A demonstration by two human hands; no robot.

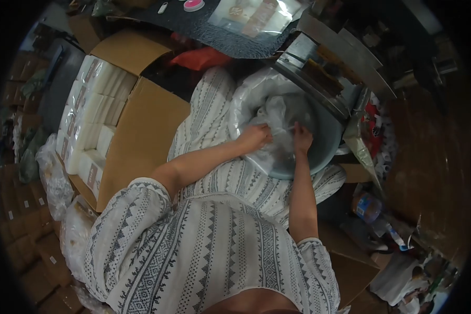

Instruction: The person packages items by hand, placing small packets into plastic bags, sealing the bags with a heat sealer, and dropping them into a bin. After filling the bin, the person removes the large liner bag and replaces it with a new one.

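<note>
Both hands are working inside a round grey basin, where a crumpled sheet of thin clear plastic film is lying bunched against the far wall. I am seeing the left hand pinching the film's near edge, fingers drawn narrow around a fold of it. The right hand is gripping the same film just beside it, also pinched tight. The two hands are sitting close together, though I cannot tell whether they are touching.

A puffy white plastic liner is billowing over the basin's left rim, and the basin is resting just beside the black-and-white patterned dress that is filling the lower part of my view.

A grey metal machine is overhanging the basin's far right edge. Beyond it, a dark textured surface is carrying a clear flat packet and a small pink round object.

To the left, an open brown cardboard box is holding rows of white wrapped packets, and clear plastic bags are lying near it on the floor. To the right, a small bottle with a blue and orange label is lying among scattered litter.
</note>
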